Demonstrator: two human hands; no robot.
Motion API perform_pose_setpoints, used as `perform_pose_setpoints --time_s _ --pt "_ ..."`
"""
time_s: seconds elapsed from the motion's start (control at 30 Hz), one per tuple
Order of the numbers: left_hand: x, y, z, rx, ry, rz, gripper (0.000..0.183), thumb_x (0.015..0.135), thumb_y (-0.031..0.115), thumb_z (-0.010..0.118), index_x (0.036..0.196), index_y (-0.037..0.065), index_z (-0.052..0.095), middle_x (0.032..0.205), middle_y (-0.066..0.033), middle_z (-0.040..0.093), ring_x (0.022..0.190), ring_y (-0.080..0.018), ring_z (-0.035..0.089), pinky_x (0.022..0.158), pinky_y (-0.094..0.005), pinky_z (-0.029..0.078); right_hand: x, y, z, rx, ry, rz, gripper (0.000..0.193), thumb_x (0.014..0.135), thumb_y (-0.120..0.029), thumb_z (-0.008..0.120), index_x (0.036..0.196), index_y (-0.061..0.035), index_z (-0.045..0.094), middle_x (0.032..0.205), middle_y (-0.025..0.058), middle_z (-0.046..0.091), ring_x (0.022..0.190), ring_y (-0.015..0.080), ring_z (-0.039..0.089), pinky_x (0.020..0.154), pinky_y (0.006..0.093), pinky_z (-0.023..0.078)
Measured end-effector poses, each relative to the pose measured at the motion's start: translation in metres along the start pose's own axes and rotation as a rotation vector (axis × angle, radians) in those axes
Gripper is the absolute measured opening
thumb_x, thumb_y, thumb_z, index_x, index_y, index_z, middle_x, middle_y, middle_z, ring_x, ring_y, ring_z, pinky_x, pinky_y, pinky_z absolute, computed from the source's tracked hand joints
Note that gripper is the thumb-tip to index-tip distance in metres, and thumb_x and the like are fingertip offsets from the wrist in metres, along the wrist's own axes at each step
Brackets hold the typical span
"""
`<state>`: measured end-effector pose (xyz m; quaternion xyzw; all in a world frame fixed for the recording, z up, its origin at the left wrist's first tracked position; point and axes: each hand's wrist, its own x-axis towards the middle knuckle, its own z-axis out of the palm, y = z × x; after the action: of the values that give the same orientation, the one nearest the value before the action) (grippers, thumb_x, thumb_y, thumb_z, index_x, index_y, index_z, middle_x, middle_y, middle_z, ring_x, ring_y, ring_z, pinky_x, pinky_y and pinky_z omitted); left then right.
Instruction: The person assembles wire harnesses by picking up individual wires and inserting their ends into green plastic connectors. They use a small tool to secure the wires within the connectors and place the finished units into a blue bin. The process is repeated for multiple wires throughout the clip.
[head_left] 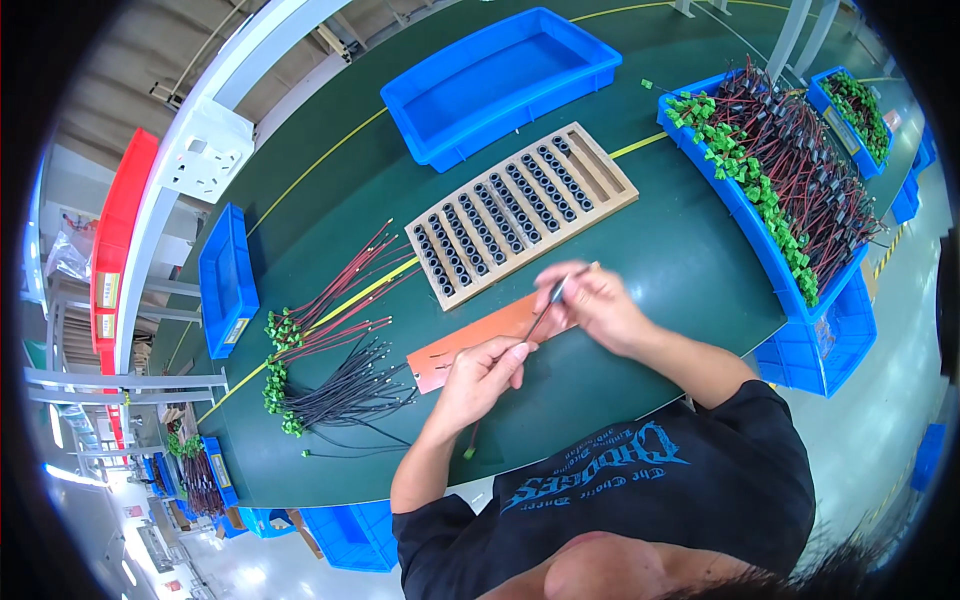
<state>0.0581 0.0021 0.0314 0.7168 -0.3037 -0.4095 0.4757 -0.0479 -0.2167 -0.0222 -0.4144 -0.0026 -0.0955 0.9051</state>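
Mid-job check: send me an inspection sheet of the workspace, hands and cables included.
Surface: green table, glossy.
Job's things: dark wire in hand; orange plate below; wooden tray with black rings.
Clutter: blue bins on the table.
Hands: left hand pinches the wire; right hand at its upper end, blurred, grip unclear.
Cables: red wires and black wires loose at left.
Surroundings: white socket panel; other people: nothing seen.

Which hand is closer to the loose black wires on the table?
Left. The left hand is just to the right of the black wires; the right hand is farther right, near the right end of the orange strip.
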Motion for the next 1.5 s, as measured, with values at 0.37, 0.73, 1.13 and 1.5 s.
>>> perform_pose_setpoints --time_s 0.37,0.73,1.13,1.5 --pt "-0.024 -0.019 -0.021 0.112 0.007 0.059 0.023 0.108 0.015 0.061 0.108 -0.003 0.076 0.069 0.0016 0.06 0.064 -0.0066 0.056 0.058 -0.0252 0.044 -0.001 0.025 0.023 -0.247 -0.187 0.156 0.038 0.111 -0.018 0.055 0.146 -0.0027 0.058 0.12 0.0115 0.073 0.101 0.0136 0.068 0.092 0.0304 0.056" --pt "-0.059 -0.024 -0.064 0.35 0.181 0.183 0.017 0.095 0.011 0.073 0.106 -0.002 0.077 0.079 -0.0132 0.069 0.07 -0.023 0.065 0.069 -0.0333 0.053 0.006 0.044 0.046 -0.317 -0.289 0.139 0.027 0.11 -0.011 0.056 0.133 0.0001 0.065 0.126 0.0107 0.071 0.115 0.0185 0.07 0.095 0.0323 0.058" --pt "-0.07 -0.099 -0.112 -0.366 0.25 0.2 0.024 0.096 -0.006 0.07 0.12 -0.006 0.07 0.116 -0.0113 0.067 0.105 -0.0186 0.071 0.094 -0.0324 0.06 0.016 0.084 0.063 -0.335 -0.102 0.182 0.023 0.111 -0.012 0.054 0.129 0.001 0.06 0.127 0.0133 0.068 0.115 0.0232 0.072 0.094 0.0322 0.06" --pt "-0.056 -0.107 -0.096 -0.365 0.386 0.19 0.023 0.103 0.002 0.065 0.124 -0.003 0.072 0.12 -0.0125 0.07 0.093 -0.0156 0.072 0.081 -0.0285 0.063 0.025 0.094 0.065 -0.372 -0.024 0.196 0.024 0.111 -0.015 0.054 0.129 0.0003 0.061 0.133 0.0132 0.068 0.12 0.018 0.067 0.097 0.0323 0.059"
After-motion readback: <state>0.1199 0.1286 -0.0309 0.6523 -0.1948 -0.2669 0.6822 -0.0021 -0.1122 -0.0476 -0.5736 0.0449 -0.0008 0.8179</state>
